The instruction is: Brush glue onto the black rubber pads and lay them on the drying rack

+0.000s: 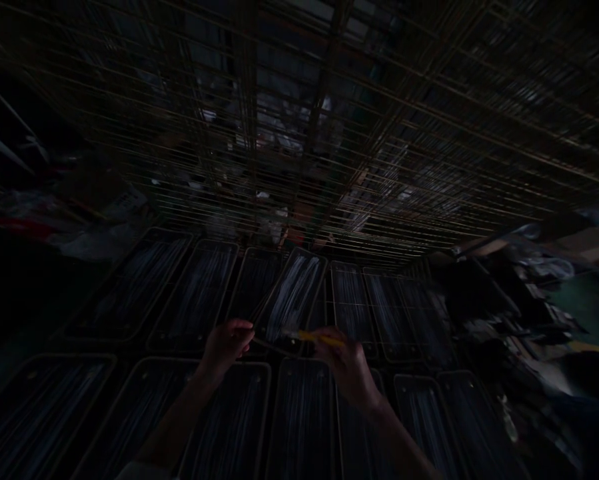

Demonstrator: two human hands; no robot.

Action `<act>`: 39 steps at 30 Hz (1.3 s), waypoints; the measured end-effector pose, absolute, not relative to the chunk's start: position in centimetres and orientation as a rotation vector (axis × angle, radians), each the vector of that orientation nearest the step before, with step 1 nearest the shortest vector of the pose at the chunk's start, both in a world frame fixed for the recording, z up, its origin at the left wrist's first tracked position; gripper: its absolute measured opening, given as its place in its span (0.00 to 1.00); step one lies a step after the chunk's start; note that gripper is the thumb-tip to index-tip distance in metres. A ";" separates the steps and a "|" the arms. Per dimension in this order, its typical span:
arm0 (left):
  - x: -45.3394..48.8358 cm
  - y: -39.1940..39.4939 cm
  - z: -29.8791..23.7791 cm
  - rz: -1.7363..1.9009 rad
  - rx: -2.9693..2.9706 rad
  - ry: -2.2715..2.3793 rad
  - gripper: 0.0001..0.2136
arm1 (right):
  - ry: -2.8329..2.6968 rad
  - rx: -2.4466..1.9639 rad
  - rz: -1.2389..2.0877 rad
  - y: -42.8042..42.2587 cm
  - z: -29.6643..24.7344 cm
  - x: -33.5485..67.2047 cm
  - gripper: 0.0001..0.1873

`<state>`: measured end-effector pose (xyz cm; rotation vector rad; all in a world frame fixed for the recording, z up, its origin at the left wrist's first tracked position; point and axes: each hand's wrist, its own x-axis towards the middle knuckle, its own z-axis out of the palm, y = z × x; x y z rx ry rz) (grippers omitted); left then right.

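The picture is dark and partly blurred. In my right hand (346, 367) is a yellow-handled brush (322, 339), its tip pointing left at the lower part of a dark rectangular panel (294, 293). Pale streaks run along this panel's length, and it is tilted up over its neighbours. My left hand (228, 348) is closed with thumb and fingers pinched at the panel's lower left edge. Similar streaked panels lie around both hands, such as one below (302, 407) and one to the right (352, 300).
Two rows of dark panels with rounded rims spread before me, including one at lower left (44, 400). A wire rack (379, 133) rises behind them. Plastic bags (86, 240) lie at the left, and blurred clutter (539, 267) stands at the right.
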<state>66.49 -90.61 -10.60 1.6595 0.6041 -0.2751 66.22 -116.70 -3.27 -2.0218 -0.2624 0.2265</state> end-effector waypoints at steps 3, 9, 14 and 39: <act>66.5 -90.5 -10.8 -0.268 1.630 0.592 0.15 | -0.172 -1.999 0.148 -117.8 -3.7 69.9 0.14; 66.5 -90.7 -10.9 -0.272 1.625 0.592 0.19 | -0.246 -2.172 -0.236 -118.2 -4.7 79.6 0.13; 66.4 -90.9 -10.3 -0.265 1.661 0.614 0.20 | -0.393 -2.372 -0.416 -116.1 -5.4 82.8 0.11; 66.8 -91.3 -9.5 -0.373 1.285 0.674 0.13 | 0.110 -1.859 0.078 -118.8 0.3 62.6 0.18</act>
